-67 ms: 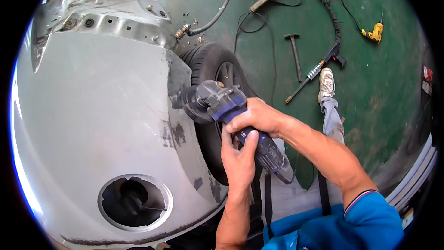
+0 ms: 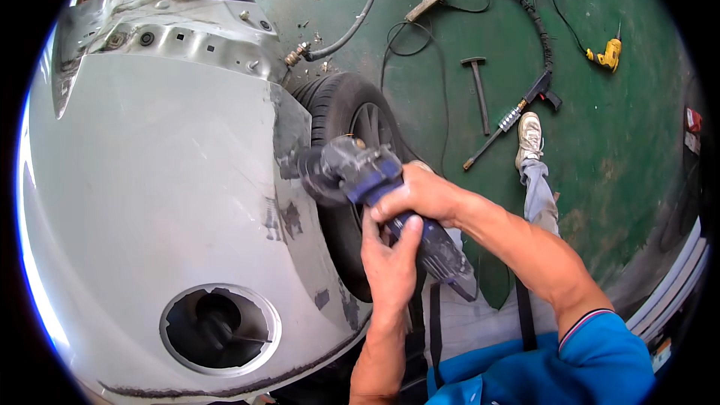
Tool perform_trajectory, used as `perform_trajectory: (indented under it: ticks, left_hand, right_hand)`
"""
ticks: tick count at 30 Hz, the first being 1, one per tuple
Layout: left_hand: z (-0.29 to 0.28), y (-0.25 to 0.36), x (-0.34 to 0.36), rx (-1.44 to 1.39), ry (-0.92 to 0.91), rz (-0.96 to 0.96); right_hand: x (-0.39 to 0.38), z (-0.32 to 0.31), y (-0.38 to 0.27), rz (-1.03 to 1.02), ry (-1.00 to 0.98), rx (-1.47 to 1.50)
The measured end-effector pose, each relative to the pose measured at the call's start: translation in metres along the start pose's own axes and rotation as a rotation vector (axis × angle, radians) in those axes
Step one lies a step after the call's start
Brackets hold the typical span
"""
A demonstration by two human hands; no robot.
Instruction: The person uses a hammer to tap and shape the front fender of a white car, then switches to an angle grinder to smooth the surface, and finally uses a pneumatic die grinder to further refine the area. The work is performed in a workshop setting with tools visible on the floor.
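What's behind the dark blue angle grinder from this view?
Partly visible: the black rubber tyre, its grey spoked wheel and the pale grey car panel. The grinder hides stretches directly behind its head; those can't be seen.

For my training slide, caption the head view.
Left hand and right hand grip a blue grinder beside a grey car panel.

Head-worn wide fisheye, left one of a side-by-side pair, upright, facing steeply down. Near the left hand (image 2: 390, 266) and right hand (image 2: 426, 195) at mid-view; silver car body (image 2: 165, 180) fills left, green floor (image 2: 592, 135) right and far. Straight edges bow toward the rim.
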State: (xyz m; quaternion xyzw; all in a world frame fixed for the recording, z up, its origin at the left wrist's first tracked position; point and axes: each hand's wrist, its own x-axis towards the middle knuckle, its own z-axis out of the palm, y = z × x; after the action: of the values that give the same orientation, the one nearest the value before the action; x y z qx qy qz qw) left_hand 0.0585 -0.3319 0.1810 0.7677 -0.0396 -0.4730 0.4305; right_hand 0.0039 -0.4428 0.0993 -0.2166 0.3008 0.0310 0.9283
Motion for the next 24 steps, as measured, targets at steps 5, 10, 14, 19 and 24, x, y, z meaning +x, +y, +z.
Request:
perform_trajectory:
  ticks: [5, 10, 14, 19, 24]
  left_hand:
    - [0.003, -0.008, 0.001, -0.022, 0.010, 0.099]
    - [0.006, -0.011, -0.013, 0.025, 0.044, 0.094]
    - [-0.007, -0.028, -0.022, -0.155, -0.026, 0.064]
    - [-0.016, -0.044, 0.005, -0.314, -0.114, 0.019]
    - [-0.017, -0.035, 0.005, -0.302, -0.116, 0.069]
  right_hand:
    - [0.003, -0.004, -0.003, 0.013, -0.059, -0.048]
    - [-0.008, -0.002, -0.001, 0.035, -0.108, -0.114]
    - [-0.016, 0.008, 0.007, -0.277, 0.074, -0.679]
    - [-0.010, 0.008, 0.009, -0.271, 0.280, -0.937]
    - [-0.015, 0.021, -0.004, -0.308, 0.283, -0.936]
